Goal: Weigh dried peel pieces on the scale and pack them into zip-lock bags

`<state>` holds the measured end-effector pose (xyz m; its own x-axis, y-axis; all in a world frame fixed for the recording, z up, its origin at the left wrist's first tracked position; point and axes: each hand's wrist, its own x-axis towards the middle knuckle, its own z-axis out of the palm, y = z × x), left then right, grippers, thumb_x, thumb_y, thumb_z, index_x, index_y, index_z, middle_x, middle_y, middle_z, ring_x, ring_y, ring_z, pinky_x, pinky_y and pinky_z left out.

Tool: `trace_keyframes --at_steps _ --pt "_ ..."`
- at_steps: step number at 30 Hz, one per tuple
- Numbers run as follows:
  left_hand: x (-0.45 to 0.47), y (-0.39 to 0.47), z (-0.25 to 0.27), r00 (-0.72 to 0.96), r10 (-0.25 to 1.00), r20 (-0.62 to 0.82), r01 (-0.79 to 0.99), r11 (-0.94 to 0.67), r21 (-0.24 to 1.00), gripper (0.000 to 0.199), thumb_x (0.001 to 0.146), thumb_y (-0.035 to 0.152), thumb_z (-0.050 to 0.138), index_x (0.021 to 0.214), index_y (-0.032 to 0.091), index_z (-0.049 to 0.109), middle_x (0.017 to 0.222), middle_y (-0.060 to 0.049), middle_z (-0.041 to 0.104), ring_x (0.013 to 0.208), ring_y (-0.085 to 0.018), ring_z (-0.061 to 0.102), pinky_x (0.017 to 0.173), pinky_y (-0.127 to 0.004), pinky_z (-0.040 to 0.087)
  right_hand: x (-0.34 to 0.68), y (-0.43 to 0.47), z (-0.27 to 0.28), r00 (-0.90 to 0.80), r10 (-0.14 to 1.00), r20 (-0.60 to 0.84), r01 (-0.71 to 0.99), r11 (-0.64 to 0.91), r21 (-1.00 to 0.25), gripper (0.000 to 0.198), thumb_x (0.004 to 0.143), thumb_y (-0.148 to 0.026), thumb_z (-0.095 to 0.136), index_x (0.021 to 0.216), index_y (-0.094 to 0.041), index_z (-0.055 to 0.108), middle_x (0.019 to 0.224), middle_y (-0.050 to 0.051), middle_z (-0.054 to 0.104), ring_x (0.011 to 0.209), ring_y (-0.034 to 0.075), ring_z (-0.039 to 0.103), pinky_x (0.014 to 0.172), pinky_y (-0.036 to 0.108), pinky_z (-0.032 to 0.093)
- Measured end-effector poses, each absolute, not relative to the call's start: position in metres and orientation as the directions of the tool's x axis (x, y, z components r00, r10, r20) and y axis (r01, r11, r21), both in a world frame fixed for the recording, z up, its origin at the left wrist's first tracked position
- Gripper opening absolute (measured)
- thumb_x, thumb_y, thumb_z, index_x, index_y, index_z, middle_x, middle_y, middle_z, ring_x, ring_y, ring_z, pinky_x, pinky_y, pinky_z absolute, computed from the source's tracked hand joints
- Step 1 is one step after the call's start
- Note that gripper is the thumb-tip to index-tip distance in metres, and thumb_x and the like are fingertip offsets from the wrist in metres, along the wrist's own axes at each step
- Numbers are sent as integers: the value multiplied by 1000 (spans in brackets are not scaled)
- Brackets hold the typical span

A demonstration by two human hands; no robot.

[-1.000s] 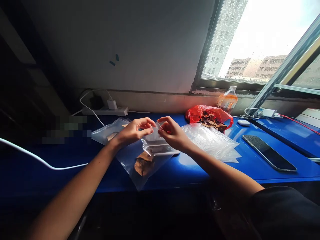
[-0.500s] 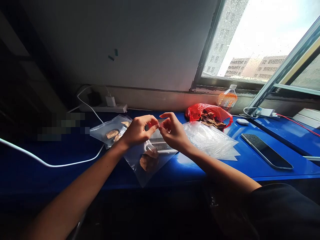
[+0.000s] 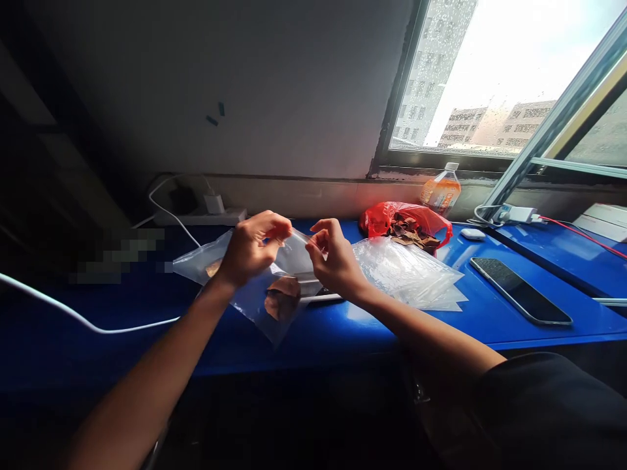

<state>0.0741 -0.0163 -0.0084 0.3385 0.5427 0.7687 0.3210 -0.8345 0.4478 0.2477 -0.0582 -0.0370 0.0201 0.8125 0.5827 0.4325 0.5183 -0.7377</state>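
Between my two hands hangs a clear plastic bag (image 3: 249, 301) with brown dried pieces (image 3: 283, 298), like dry leaves or slices, low inside it. My left hand (image 3: 257, 248) pinches the bag's upper edge at the left. At the right end of that edge, my right hand (image 3: 336, 258) grips the plastic between thumb and fingers. Behind my left hand lies another clear bag (image 3: 196, 261) with similar brown pieces, partly covered. A flat device with a pale edge (image 3: 321, 297) shows beneath the held bag, mostly hidden.
A stack of clear bags (image 3: 411, 274) lies right of my hands on the blue table (image 3: 372, 329). Behind it are a red plastic bag (image 3: 379, 215) of brown dried pieces and a drink bottle (image 3: 441, 189). Further right rest a phone (image 3: 519, 290) and a white case (image 3: 473, 234). White cables run left.
My hands have moved apart, the left one going left and slightly up. The bag's top edge is now stretched between them, and the bag has risen a little.
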Motion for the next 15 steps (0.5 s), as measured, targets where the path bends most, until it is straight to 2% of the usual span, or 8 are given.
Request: trace_keyframes --at_steps 9,11,13,14,15 --pt "38 0 18 86 556 827 255 -815 521 8 74 13 68 80 17 66 74 1 65 64 -9 61 63 -23 53 250 -55 -42 0 815 579 431 523 -735 21 83 -14 52 98 -24 42 79 -2 59 71 15 54 70 31 43" --pt "20 2 30 -38 522 852 249 -821 514 10 73 15 68 80 17 62 71 4 61 59 -7 59 61 -21 52 260 -49 -47 44 850 525 430 458 -778 22 79 -13 52 97 -24 44 75 -3 56 67 14 53 66 30 42" --pt "0 1 41 -254 422 871 254 -840 480 17 72 20 69 84 19 57 68 7 57 52 -6 56 57 -22 53 278 -40 -46 120 877 465 409 383 -828 20 77 -14 52 93 -23 46 69 -4 53 62 13 51 61 28 41" --pt "-9 -2 46 -265 435 861 303 -810 503 23 75 26 68 94 21 56 77 6 61 55 -8 59 57 -26 55 291 -36 -42 148 876 459 390 374 -841 16 77 -16 52 92 -23 49 68 -5 52 60 13 50 59 28 40" --pt "-18 -6 50 -265 452 852 369 -769 522 24 77 31 68 96 21 56 80 4 63 56 -10 60 58 -29 56 307 -32 -36 183 859 477 379 386 -841 13 78 -18 51 91 -22 51 66 -4 51 58 12 49 57 27 39"
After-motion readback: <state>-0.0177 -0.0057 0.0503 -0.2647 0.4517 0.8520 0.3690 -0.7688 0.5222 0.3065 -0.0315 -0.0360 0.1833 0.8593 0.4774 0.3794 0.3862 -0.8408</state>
